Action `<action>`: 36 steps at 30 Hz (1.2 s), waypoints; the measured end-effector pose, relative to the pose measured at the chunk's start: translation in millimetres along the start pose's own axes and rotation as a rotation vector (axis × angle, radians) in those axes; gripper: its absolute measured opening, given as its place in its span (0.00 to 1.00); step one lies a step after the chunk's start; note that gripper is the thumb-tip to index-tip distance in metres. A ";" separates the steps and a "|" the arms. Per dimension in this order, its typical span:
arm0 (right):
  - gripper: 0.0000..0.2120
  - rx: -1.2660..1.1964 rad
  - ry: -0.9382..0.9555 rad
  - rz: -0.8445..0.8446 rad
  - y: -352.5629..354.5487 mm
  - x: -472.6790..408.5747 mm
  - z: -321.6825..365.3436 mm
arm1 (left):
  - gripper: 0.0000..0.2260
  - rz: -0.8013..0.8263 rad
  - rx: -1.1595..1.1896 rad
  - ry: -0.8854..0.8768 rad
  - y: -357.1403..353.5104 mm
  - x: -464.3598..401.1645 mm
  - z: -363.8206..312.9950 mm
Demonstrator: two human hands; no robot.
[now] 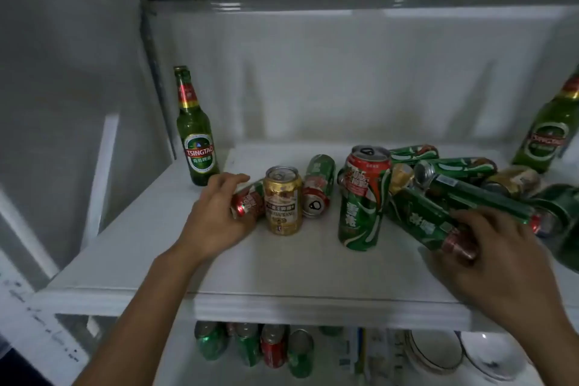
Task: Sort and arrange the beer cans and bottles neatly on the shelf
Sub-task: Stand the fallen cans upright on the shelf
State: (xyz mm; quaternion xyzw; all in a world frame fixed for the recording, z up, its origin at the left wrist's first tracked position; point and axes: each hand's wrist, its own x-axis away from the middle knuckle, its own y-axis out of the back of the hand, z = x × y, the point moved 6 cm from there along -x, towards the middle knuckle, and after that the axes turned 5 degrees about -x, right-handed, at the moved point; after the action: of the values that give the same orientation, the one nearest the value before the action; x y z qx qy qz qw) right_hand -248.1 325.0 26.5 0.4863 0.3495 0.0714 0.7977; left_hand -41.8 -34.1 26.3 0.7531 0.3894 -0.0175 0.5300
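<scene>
I see the cans on the white shelf [175, 263]. A gold can [283, 201] stands upright near the middle, with a red and green can [249, 202] lying just beside it on its left. My left hand [216, 216] wraps that lying can, fingers [228, 180] curled over its top. A tall green can [363, 197] stands upright to the right, against a heap of green cans [457, 166] on their sides. My right hand [498, 247] closes on a long green can [426, 219] tilted off that heap. One green bottle [196, 131] stands upright at the back left, another bottle [551, 131] at the far right. More cans [250, 348] and bowls [463, 351] sit on the level below.
</scene>
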 end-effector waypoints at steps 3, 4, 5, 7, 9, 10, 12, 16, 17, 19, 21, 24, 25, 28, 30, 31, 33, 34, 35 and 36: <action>0.38 -0.129 -0.040 0.002 -5.5 3.1 -7.8 | 0.34 0.014 0.072 0.054 -8.0 -3.8 9.6; 0.38 -0.160 -0.060 0.015 -8.2 3.8 -9.6 | 0.35 0.041 0.078 0.082 -10.7 -3.9 10.4; 0.38 -0.194 -0.059 0.016 -10.7 3.5 -10.9 | 0.35 0.048 0.071 0.080 -14.1 -6.5 10.8; 0.38 -0.234 -0.048 0.005 -15.0 2.7 -15.1 | 0.34 0.057 0.032 0.061 -17.6 -9.3 9.0; 0.39 -0.262 -0.042 0.002 -18.5 3.6 -18.8 | 0.33 0.051 0.010 0.056 -18.7 -9.8 8.8; 0.38 -0.280 -0.046 -0.007 -19.2 4.1 -20.5 | 0.32 0.044 0.013 0.067 -18.5 -9.5 9.3; 0.37 -0.326 -0.072 -0.027 -18.5 4.9 -23.8 | 0.31 0.011 0.018 0.071 -17.0 -9.8 8.9; 0.36 -0.354 -0.106 -0.013 -18.1 2.2 -30.6 | 0.27 -0.042 0.075 0.087 -8.6 -8.8 3.0; 0.36 -0.350 -0.105 -0.010 -18.4 1.8 -31.4 | 0.27 -0.052 0.094 0.096 -8.2 -9.0 4.1; 0.37 -0.337 -0.106 0.003 -17.7 2.5 -30.5 | 0.27 -0.060 0.111 0.106 -7.9 -8.6 6.0; 0.37 -0.337 -0.116 0.014 -17.8 3.9 -29.6 | 0.29 -0.075 0.143 0.136 -5.8 -7.8 8.3; 0.36 -0.352 -0.127 0.015 -14.3 6.0 -28.1 | 0.28 -0.135 0.271 0.208 5.5 -11.2 13.2; 0.36 -0.361 -0.127 0.015 -13.7 6.2 -27.9 | 0.27 -0.151 0.316 0.217 9.7 -13.5 14.5; 0.36 -0.426 -0.170 0.021 -12.5 8.1 -27.6 | 0.27 -0.168 0.384 0.217 24.4 -23.0 16.6; 0.37 -0.507 -0.256 0.028 -11.4 8.7 -28.3 | 0.25 -0.187 0.386 0.214 35.9 -30.8 17.9; 0.38 -0.563 -0.308 0.042 -12.7 8.6 -30.5 | 0.25 -0.197 0.392 0.213 42.2 -34.8 18.6; 0.41 -0.659 -0.392 0.058 -12.2 9.2 -35.4 | 0.26 -0.213 0.422 0.206 52.5 -42.9 18.2; 0.43 -0.695 -0.414 0.048 -9.5 9.2 -37.0 | 0.26 -0.221 0.452 0.207 56.1 -46.9 17.5; 0.44 -0.715 -0.434 0.042 -7.7 8.4 -39.9 | 0.25 -0.229 0.486 0.212 58.4 -50.3 16.5; 0.44 -0.698 -0.445 0.046 -5.5 7.5 -42.3 | 0.24 -0.236 0.514 0.218 60.1 -53.2 14.4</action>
State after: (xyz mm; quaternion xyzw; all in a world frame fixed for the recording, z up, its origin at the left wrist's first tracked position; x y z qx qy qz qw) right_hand -270.4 356.3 6.4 0.1977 0.1123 0.0968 0.9690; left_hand -36.9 -84.1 90.5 0.8096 0.5115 -0.0959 0.2715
